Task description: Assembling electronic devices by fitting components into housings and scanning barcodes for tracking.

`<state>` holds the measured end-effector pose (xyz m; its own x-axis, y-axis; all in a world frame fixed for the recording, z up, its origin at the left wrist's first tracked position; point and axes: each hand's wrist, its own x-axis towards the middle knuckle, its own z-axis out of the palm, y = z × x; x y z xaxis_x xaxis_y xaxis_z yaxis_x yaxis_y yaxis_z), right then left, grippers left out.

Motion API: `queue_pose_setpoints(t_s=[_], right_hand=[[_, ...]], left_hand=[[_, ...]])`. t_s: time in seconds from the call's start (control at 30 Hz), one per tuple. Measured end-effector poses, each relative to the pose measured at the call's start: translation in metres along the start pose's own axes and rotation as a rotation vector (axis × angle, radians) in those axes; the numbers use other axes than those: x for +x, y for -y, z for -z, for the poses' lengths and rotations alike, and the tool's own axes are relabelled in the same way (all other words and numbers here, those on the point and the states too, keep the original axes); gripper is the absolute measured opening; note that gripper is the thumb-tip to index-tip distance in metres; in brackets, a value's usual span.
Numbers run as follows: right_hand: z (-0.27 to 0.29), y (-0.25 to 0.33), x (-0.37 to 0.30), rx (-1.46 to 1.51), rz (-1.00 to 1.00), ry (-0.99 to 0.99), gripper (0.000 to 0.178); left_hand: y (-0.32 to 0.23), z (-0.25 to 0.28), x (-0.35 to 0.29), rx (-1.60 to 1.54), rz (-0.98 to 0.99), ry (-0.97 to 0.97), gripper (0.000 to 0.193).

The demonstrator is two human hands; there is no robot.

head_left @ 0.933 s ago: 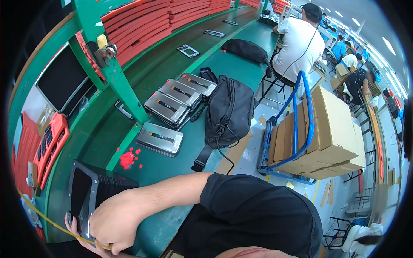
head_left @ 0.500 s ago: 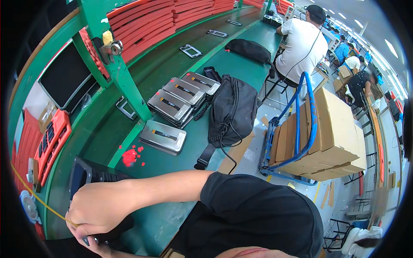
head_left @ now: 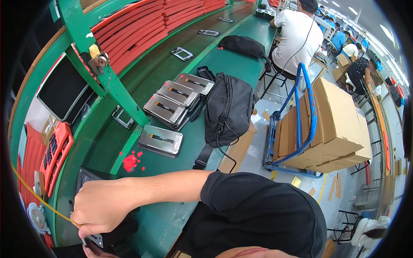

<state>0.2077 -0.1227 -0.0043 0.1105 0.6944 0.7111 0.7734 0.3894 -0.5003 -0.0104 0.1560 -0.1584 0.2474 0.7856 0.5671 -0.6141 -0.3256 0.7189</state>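
My right hand (head_left: 100, 210) is closed at the lower left, its forearm reaching across from the right. A yellow cord (head_left: 38, 198) runs from the left rim to its fingers; what the grip holds is mostly hidden. Just below, part of my left hand (head_left: 95, 253) shows at the lower edge, fingers closed near a small grey piece (head_left: 84, 241). Beneath the hands lie a dark plate with holes (head_left: 98, 239) and a black fixture (head_left: 88, 175). Beyond the forearm are a pile of red bits (head_left: 130, 163) and a stack of flat silver metal panels (head_left: 160, 140).
More silver panel stacks (head_left: 165, 109) stand beside a black bag (head_left: 230, 107) on the green bench (head_left: 241, 64). A green post (head_left: 103, 73) rises at left. Grey frames (head_left: 182, 53) lie in the channel. Right of the bench, a blue trolley (head_left: 313, 116) carries cartons (head_left: 340, 116). A co-worker (head_left: 297, 34) sits beyond.
My hands have shifted slightly and parted a little; the holed plate now shows below my right hand. The whole view has shifted a little with my head.
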Motion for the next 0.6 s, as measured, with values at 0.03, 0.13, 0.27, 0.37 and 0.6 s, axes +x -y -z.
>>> queue_pose_setpoints(t_s=[0.03,0.13,0.27,0.37,0.6], right_hand=[[0.001,-0.001,0.000,0.020,-0.004,-0.007,0.038],[0.001,-0.003,0.001,0.077,-0.005,-0.010,0.037],[0.004,-0.004,0.003,0.050,-0.015,0.003,0.037],[0.004,-0.006,0.003,0.052,-0.018,0.003,0.036],[0.006,-0.009,0.001,0.065,-0.020,-0.018,0.036]], left_hand=[[-0.018,-0.004,-0.009,0.497,-0.040,-0.051,0.045],[-0.051,-0.010,-0.036,1.152,-0.252,-0.032,0.048],[-0.060,-0.003,-0.047,1.398,-0.563,0.165,0.053],[-0.060,0.012,-0.054,1.336,-0.462,0.210,0.056],[-0.080,0.036,-0.074,1.479,-0.366,0.251,0.059]])
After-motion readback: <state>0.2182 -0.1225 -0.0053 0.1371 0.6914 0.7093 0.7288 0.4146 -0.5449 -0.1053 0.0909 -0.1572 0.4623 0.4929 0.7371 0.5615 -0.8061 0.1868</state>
